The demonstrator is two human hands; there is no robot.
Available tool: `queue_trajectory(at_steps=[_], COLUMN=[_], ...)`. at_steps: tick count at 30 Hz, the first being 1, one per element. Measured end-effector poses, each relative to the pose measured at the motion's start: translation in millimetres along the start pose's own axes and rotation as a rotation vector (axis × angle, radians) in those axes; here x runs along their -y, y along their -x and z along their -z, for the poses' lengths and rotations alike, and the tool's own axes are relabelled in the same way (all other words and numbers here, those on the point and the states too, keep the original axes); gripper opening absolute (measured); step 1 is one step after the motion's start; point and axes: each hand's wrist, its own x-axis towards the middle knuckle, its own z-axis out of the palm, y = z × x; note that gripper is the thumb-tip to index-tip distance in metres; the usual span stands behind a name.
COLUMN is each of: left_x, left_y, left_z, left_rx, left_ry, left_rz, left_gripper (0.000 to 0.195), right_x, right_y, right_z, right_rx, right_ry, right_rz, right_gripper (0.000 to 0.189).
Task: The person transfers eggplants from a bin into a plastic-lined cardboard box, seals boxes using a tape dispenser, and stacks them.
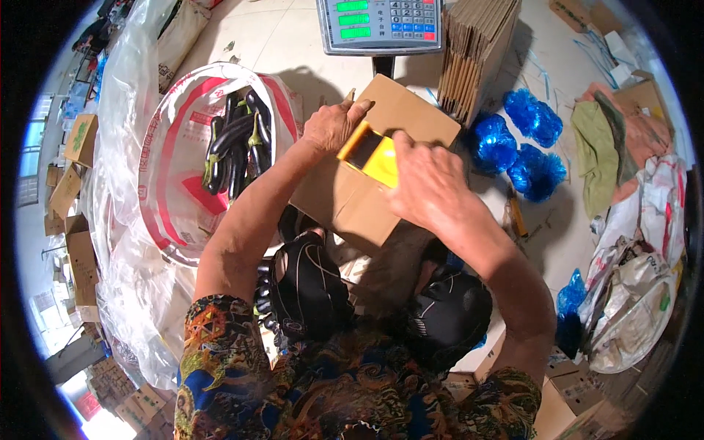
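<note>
A cardboard box (352, 201) lies in front of me, above my knees, with its flaps folded flat. My right hand (432, 184) grips a yellow tape dispenser (379, 159), which rests against the box near its middle. On the box's upper left edge my left hand (336, 124) presses down, its thumb pointing right, close to the dispenser's end. Left of the box stands a white and red woven sack (165, 176), rolled open, with long dark eggplants (236, 140) inside. Beyond the box is a digital scale's display (379, 27) with lit green readouts.
Folded cardboard (476, 49) stands stacked at the upper right. Several blue plastic bundles (536, 170) and a yellow-handled tool (516, 214) lie on the floor to the right. Clear plastic sheeting (124, 220) runs down the left. Sacks (627, 313) and cloths (591, 157) lie far right.
</note>
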Motion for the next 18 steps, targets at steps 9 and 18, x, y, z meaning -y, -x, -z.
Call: queue_trajectory(at_steps=[9,18], left_x=[9,5], left_y=[-2,10], left_z=[-5,6], left_rx=[-0.082,-0.055], left_ry=[-0.161,-0.123], left_rz=[-0.143,-0.193], left_gripper=[0.04,0.044], right_x=[-92,-157], right_y=[89,125], right_z=[-73,-196], right_rx=[-0.071,-0.358], right_ry=[-0.262,-0.308], right_rz=[-0.129,-0.083], right_gripper=[0.053,0.063])
